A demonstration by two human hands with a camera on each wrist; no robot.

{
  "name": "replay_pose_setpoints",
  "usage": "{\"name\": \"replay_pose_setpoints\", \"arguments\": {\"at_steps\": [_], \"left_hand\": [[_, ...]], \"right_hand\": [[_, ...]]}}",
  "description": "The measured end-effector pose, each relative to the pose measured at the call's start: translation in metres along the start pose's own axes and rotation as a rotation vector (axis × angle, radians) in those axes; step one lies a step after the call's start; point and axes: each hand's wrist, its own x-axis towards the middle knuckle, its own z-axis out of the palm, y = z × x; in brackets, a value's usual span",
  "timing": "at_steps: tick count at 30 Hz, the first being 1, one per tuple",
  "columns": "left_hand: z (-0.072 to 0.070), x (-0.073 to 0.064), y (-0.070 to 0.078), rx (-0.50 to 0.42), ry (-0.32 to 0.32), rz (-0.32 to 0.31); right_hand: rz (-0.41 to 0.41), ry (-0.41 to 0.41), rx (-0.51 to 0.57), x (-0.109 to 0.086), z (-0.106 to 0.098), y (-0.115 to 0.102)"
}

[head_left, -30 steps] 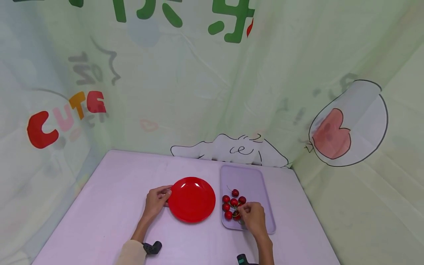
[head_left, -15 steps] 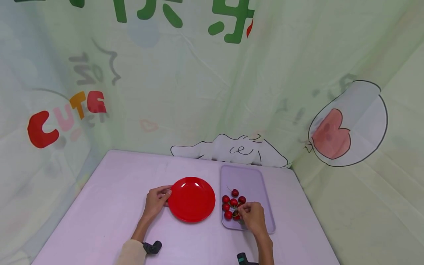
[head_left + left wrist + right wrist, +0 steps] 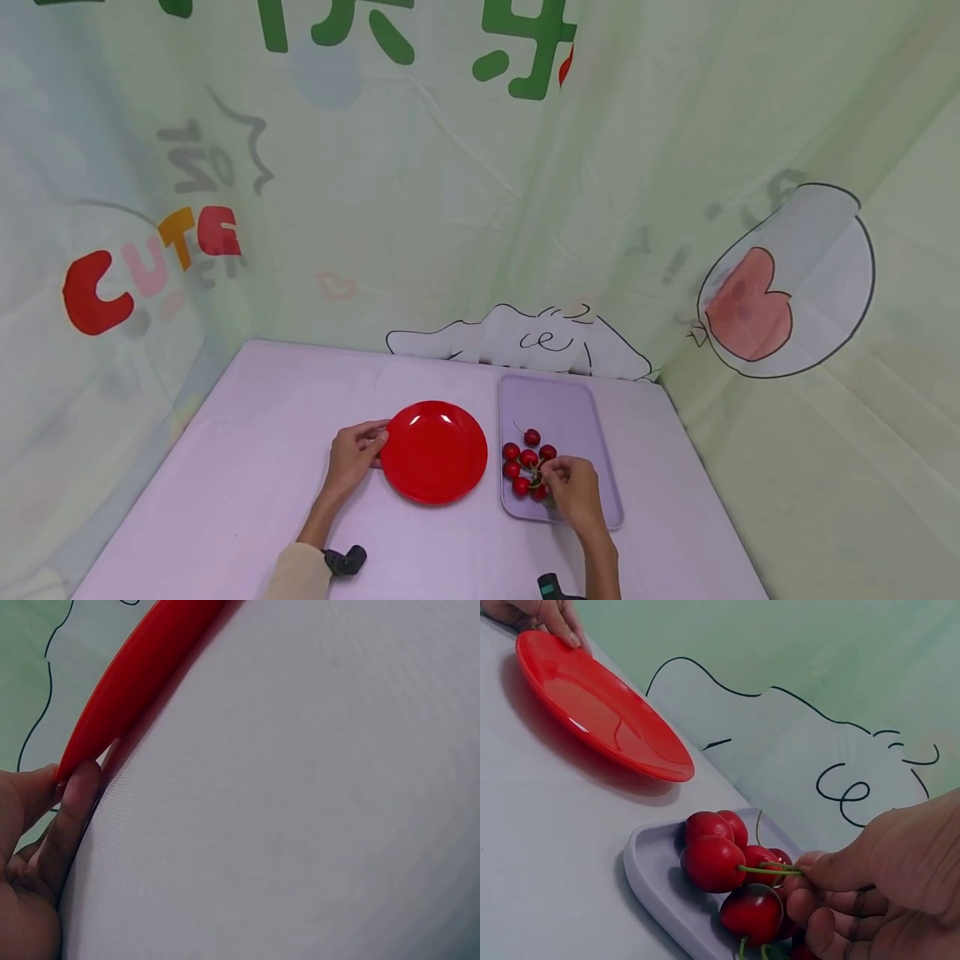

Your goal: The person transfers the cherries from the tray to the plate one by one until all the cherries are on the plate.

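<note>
Two near cherries (image 3: 521, 487) had shifted slightly rightward in the lilac tray (image 3: 551, 404) since the earlier frame, while your left hand (image 3: 350, 454) and your right hand (image 3: 577, 493) had stayed almost in place. The tray held its cherries in a close cluster in its nearer part, toward its left side; a single cherry (image 3: 532, 437) sat at the far edge of that cluster. Your right hand reached over the tray, thumb and finger pinching a green stem (image 3: 772, 871). That stem ran to a glossy red cherry (image 3: 712, 864) among the others; whether this cherry touched the tray's floor, you could not tell. Your left hand gripped the rim of the red plate (image 3: 433, 454), thumb above and fingers beneath. The plate was left of the tray and apart from it, its shiny inner face turned up and a shadow under its rim on the pale table (image 3: 300, 400). You could not tell whether its base touched the table.
</note>
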Motion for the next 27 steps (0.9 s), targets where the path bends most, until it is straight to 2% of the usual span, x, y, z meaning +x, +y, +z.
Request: {"name": "replay_pose_setpoints", "arguments": {"at_steps": [7, 12, 27], "left_hand": [[0.0, 0.001, -0.002, -0.011, -0.001, 0.006], [0.0, 0.001, -0.002, -0.005, 0.0, 0.011], [0.0, 0.0, -0.001, -0.002, 0.001, 0.008]], "right_hand": [[0.047, 0.005, 0.092, 0.0, -0.001, 0.004], [0.045, 0.005, 0.157, 0.002, -0.001, 0.008], [0.09, 0.027, 0.205, 0.004, 0.002, 0.019]]}}
